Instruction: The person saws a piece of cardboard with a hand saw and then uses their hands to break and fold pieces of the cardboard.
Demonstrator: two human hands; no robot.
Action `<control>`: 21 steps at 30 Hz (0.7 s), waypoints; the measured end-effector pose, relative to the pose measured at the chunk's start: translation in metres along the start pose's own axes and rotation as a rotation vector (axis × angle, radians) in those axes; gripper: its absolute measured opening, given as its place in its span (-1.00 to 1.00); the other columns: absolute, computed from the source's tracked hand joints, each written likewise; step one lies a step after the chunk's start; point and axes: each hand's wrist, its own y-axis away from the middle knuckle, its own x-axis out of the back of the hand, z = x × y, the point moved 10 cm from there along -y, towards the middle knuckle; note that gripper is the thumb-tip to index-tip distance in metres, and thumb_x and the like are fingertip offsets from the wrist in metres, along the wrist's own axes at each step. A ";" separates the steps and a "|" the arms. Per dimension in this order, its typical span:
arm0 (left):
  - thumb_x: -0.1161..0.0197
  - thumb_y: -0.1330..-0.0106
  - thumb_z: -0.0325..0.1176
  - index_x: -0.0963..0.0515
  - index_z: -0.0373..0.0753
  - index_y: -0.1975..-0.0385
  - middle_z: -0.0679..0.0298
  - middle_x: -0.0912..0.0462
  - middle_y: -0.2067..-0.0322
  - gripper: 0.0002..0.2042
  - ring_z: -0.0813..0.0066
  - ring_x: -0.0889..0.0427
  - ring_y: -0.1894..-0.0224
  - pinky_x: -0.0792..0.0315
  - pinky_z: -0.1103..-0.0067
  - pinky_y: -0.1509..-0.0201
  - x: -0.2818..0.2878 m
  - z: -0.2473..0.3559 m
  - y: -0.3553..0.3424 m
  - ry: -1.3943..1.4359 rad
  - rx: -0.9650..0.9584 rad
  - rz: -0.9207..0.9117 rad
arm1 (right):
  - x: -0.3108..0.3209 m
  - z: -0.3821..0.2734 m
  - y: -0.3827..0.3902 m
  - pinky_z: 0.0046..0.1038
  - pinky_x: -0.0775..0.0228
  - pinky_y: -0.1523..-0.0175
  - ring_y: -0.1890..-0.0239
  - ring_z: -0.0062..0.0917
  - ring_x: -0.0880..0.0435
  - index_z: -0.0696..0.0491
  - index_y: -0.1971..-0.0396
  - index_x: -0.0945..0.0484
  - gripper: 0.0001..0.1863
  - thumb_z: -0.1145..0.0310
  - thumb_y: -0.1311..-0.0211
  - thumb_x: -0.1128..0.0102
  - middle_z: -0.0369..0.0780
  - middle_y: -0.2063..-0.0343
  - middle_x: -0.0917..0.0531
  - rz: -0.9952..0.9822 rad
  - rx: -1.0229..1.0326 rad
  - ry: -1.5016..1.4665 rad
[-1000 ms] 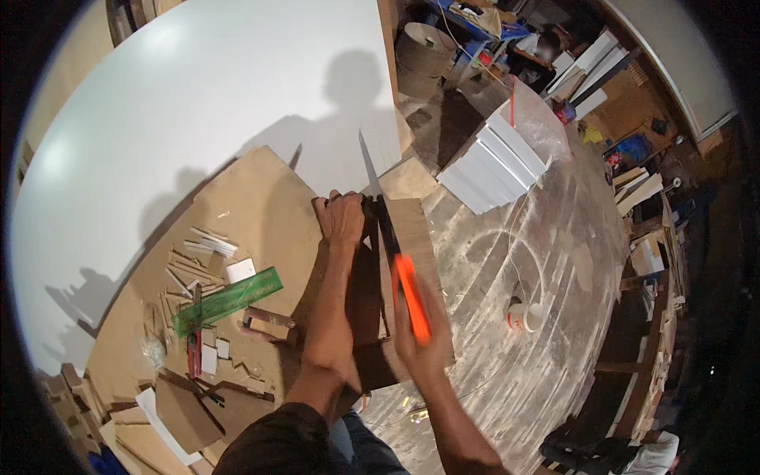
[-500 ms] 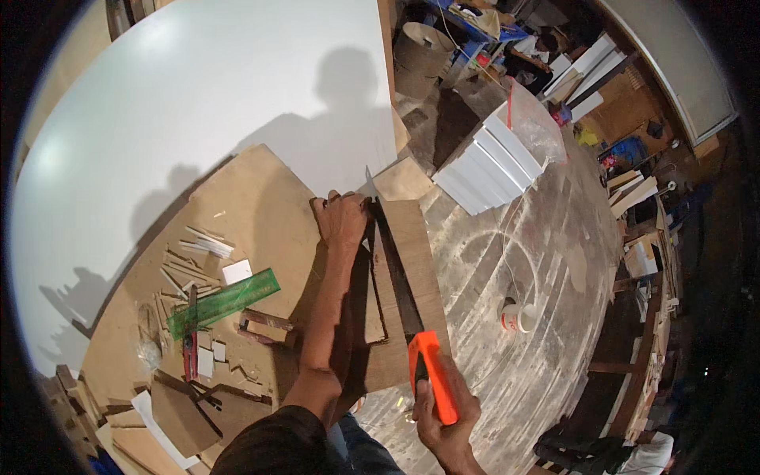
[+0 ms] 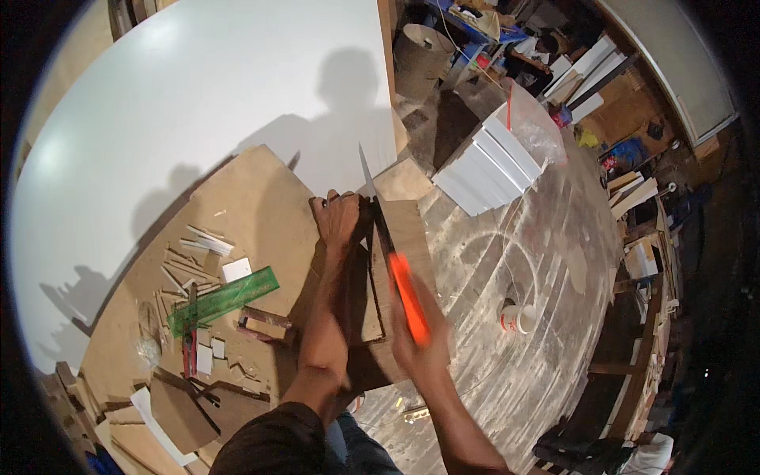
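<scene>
Within half a second the saw [image 3: 402,277] had slid forward along the board [image 3: 408,234], its tip reaching farther past the far end, evidently a push stroke. The right hand [image 3: 421,336] clasped its handle; the left hand [image 3: 342,218] curled at that end, its grip unclear.

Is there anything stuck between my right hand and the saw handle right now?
Nothing visible is. Your right hand, blurred here, is wrapped directly around the orange saw handle. Your left hand is close beside the blade, on its left, not between the right hand and the handle.
</scene>
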 end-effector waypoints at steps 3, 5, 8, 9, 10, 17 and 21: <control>-0.13 -0.30 -0.39 -0.74 -0.08 0.45 0.32 -0.78 0.33 -0.79 0.28 -0.64 0.14 -0.19 0.25 -0.07 0.018 0.022 0.004 0.039 -0.030 -0.027 | -0.031 0.016 -0.052 -0.33 -0.55 -0.11 -0.09 -0.08 -0.68 0.32 -0.22 -0.41 -0.50 0.45 -0.33 -0.22 0.17 -0.07 -0.61 -0.131 -0.193 -0.111; -0.13 -0.30 -0.39 -0.74 -0.07 0.45 0.31 -0.77 0.33 -0.79 0.28 -0.64 0.13 -0.20 0.25 -0.07 0.008 -0.009 0.001 0.018 -0.028 0.054 | -0.001 -0.007 -0.006 -0.33 -0.56 -0.09 -0.07 -0.11 -0.70 0.30 -0.21 -0.44 -0.52 0.47 -0.32 -0.21 0.15 -0.07 -0.62 0.064 0.085 -0.036; -0.11 -0.31 -0.38 -0.75 -0.05 0.44 0.30 -0.77 0.33 -0.77 0.27 -0.62 0.12 -0.20 0.26 -0.06 0.007 -0.010 0.002 0.027 0.007 0.101 | 0.039 -0.021 0.054 -0.31 -0.54 -0.15 -0.11 -0.19 -0.69 0.28 -0.22 -0.45 -0.52 0.50 -0.31 -0.20 0.13 -0.12 -0.60 -0.020 -0.054 -0.079; -0.09 -0.33 -0.38 -0.75 -0.04 0.44 0.29 -0.76 0.33 -0.76 0.27 -0.62 0.11 -0.20 0.26 -0.05 0.012 -0.011 0.003 0.012 0.018 0.089 | 0.041 -0.020 0.061 -0.30 -0.52 -0.18 -0.13 -0.22 -0.68 0.27 -0.22 -0.45 -0.52 0.51 -0.29 -0.21 0.13 -0.13 -0.60 -0.051 -0.120 -0.107; -0.09 -0.33 -0.38 -0.75 -0.04 0.44 0.29 -0.76 0.33 -0.76 0.27 -0.62 0.11 -0.20 0.26 -0.05 0.010 -0.019 0.002 0.001 0.022 0.087 | 0.031 -0.021 0.047 -0.30 -0.53 -0.16 -0.13 -0.18 -0.68 0.28 -0.21 -0.46 -0.53 0.47 -0.32 -0.20 0.14 -0.11 -0.60 -0.024 -0.085 -0.162; -0.21 -0.22 -0.19 -0.73 -0.05 0.41 0.32 -0.73 0.36 -0.82 0.21 -0.61 0.08 -0.17 0.23 -0.09 -0.013 -0.023 -0.006 0.044 0.022 -0.022 | 0.002 -0.007 0.023 -0.28 -0.50 -0.19 -0.17 -0.11 -0.63 0.32 -0.22 -0.43 -0.52 0.42 -0.37 -0.17 0.15 -0.11 -0.60 0.009 -0.021 -0.101; -0.15 -0.28 -0.38 -0.75 -0.13 0.36 0.27 -0.76 0.28 -0.81 0.26 -0.61 0.07 -0.18 0.25 -0.10 0.008 -0.008 0.006 0.024 0.052 -0.083 | 0.037 -0.002 0.074 -0.23 -0.41 -0.30 -0.22 -0.09 -0.59 0.35 -0.23 -0.41 -0.49 0.48 -0.32 -0.22 0.17 -0.11 -0.60 0.002 -0.192 -0.218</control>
